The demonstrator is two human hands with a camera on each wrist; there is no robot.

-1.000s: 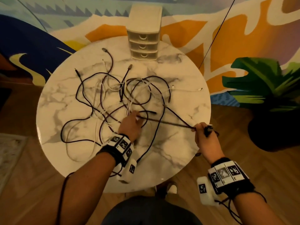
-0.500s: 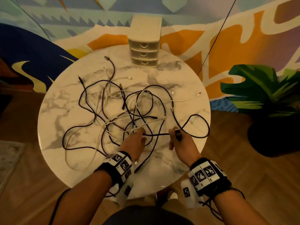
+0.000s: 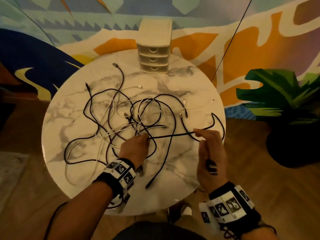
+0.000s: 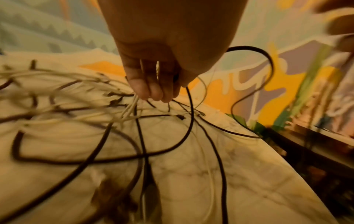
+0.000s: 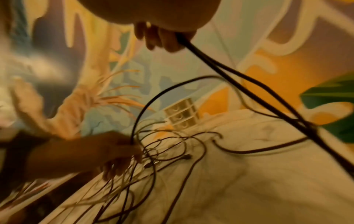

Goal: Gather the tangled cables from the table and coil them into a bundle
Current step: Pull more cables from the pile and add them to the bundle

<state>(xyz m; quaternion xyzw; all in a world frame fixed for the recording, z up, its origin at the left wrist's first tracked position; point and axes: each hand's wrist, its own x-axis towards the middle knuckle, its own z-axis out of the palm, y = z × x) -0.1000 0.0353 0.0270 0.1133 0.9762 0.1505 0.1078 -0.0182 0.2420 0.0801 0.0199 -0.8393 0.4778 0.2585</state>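
A tangle of black and white cables (image 3: 131, 118) lies across the round marble table (image 3: 181, 174). My left hand (image 3: 138, 144) is at the tangle's near edge, fingertips (image 4: 153, 92) down on the strands, and pinches one black cable (image 3: 173, 135). That cable runs taut to my right hand (image 3: 211, 148), which is raised over the table's right rim. The right hand's fingers (image 5: 162, 39) are curled round the black cable (image 5: 249, 84), whose loop hangs beyond them. A dark plug end shows in the right palm.
A small cream three-drawer unit (image 3: 154, 56) stands at the table's far edge. A potted plant (image 3: 285, 104) stands on the floor to the right. A thin dark cord (image 3: 230, 42) crosses the painted wall. Wooden floor surrounds the table, and a shoe (image 3: 187, 209) shows below its near edge.
The right hand came in close to the left hand, then drew away to the right again. It pulled the black cable taut between the hands. The left hand stayed at the tangle.
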